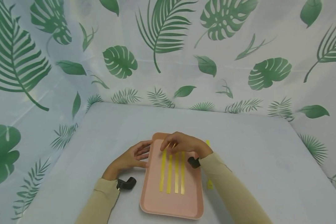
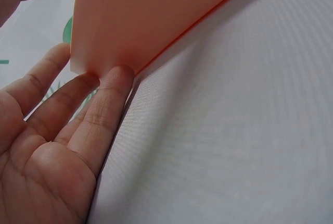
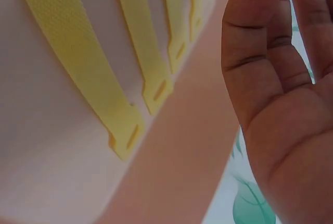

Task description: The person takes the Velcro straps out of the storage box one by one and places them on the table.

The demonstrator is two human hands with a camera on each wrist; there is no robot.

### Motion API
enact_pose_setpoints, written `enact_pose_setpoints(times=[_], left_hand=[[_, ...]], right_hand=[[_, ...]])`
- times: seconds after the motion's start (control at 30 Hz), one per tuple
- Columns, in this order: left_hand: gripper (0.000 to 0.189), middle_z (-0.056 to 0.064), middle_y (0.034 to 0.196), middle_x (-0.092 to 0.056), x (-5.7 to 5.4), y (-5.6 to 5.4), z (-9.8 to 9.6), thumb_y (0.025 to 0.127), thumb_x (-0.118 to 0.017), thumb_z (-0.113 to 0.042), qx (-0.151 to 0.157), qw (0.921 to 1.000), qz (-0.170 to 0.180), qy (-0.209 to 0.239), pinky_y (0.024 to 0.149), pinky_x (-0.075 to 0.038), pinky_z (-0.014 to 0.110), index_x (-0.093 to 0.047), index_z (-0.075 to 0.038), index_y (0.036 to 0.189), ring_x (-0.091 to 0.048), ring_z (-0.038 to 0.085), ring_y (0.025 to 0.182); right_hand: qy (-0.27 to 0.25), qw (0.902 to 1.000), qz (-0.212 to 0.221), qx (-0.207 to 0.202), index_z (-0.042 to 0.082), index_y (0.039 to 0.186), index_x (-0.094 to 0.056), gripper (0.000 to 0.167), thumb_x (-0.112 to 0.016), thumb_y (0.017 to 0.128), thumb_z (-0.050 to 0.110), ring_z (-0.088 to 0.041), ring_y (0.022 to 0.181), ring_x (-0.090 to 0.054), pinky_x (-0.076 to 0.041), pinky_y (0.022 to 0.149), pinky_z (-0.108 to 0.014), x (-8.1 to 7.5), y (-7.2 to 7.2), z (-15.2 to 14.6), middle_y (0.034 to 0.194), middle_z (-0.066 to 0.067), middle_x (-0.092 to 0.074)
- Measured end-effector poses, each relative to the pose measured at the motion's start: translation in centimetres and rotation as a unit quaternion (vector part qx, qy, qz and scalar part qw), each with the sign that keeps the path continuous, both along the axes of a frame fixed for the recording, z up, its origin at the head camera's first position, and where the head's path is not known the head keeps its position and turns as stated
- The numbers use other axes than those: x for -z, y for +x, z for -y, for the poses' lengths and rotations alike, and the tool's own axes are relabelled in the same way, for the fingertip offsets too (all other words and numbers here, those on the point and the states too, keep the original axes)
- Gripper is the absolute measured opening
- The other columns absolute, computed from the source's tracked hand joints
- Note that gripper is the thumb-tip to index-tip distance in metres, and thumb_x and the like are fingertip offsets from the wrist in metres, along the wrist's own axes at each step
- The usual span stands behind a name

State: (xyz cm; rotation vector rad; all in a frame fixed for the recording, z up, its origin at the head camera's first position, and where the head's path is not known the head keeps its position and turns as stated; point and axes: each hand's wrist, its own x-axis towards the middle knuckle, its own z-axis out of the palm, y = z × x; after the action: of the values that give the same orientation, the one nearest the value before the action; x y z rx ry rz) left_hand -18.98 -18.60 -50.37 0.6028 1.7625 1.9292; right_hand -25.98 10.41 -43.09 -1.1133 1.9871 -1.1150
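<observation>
Sleeves [image 1: 232, 189] lie nearest us. The left hand [image 1: 128, 158], fingers spread, touches the tray [image 1: 172, 206]; whether the right hand [image 1: 185, 143], above yellow strips [image 1: 169, 174], pinches anything, we cannot tell.

Right fingers [image 1: 166, 142] partly hide yellow straps [image 1: 169, 177]; outer strap [image 1: 210, 184] mostly behind sleeve [image 1: 229, 183]

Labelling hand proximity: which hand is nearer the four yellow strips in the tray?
Right. The right hand is over the far ends of the yellow strips; the left hand is at the left edge of the tray, off the strips.
</observation>
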Motion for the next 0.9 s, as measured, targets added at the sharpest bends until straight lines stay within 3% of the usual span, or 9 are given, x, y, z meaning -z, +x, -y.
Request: enact_pose_setpoints(times=[0.2,0.33,0.53,0.77,0.9], left_hand=[[0.097,0.034,0.171,-0.028,0.1,0.0,0.2,0.088,-0.085,0.003,0.000,1.0000,-0.001,-0.002,0.117,-0.050,0.032,-0.027,0.010,0.165,-0.029,0.052,0.158],[0.097,0.034,0.171,-0.028,0.1,0.0,0.2,0.087,-0.084,0.004,0.001,1.0000,0.002,-0.001,0.118,-0.050,0.033,-0.026,0.010,0.165,-0.029,0.051,0.158],[0.098,0.034,0.171,-0.028,0.0,0.0,0.2,0.087,-0.085,0.004,0.002,1.0000,0.001,0.002,0.118,-0.049,0.033,-0.026,0.011,0.165,-0.029,0.051,0.158],[0.100,0.035,0.170,-0.028,0.0,-0.1,0.2,0.087,-0.087,0.000,0.005,0.9999,0.005,0.008,0.118,-0.049,0.034,-0.025,0.011,0.165,-0.030,0.052,0.157],[0.100,0.035,0.170,-0.028,0.1,-0.2,0.3,0.087,-0.087,-0.001,0.005,1.0000,0.005,0.005,0.118,-0.049,0.034,-0.026,0.011,0.165,-0.031,0.052,0.157]], right_hand=[[0.035,0.9991,0.021,-0.012,-0.006,0.117,-0.077,0.034,-0.060,0.090,-0.018,-0.020,0.086,-0.070,-0.055,0.087,-0.026,0.7,-0.5,0.9,0.096,-0.020,-0.076],[0.063,0.9975,0.030,-0.005,-0.003,0.113,-0.079,0.030,-0.064,0.091,-0.017,-0.014,0.079,-0.066,-0.054,0.084,-0.024,0.9,-0.7,1.3,0.086,-0.013,-0.076],[0.107,0.9939,0.027,0.011,0.003,0.110,-0.082,0.020,-0.076,0.094,-0.007,-0.009,0.073,-0.055,-0.047,0.068,-0.020,1.3,-1.0,2.0,0.092,-0.008,-0.074],[0.113,0.9935,-0.006,0.014,0.003,0.106,-0.082,0.024,-0.075,0.090,-0.013,-0.009,0.074,-0.052,-0.044,0.068,-0.021,1.8,-1.2,2.4,0.097,0.000,-0.075],[0.119,0.9927,-0.006,0.020,0.003,0.104,-0.083,0.026,-0.073,0.089,-0.015,-0.010,0.080,-0.058,-0.048,0.072,-0.021,1.9,-1.1,2.7,0.100,0.002,-0.077]])
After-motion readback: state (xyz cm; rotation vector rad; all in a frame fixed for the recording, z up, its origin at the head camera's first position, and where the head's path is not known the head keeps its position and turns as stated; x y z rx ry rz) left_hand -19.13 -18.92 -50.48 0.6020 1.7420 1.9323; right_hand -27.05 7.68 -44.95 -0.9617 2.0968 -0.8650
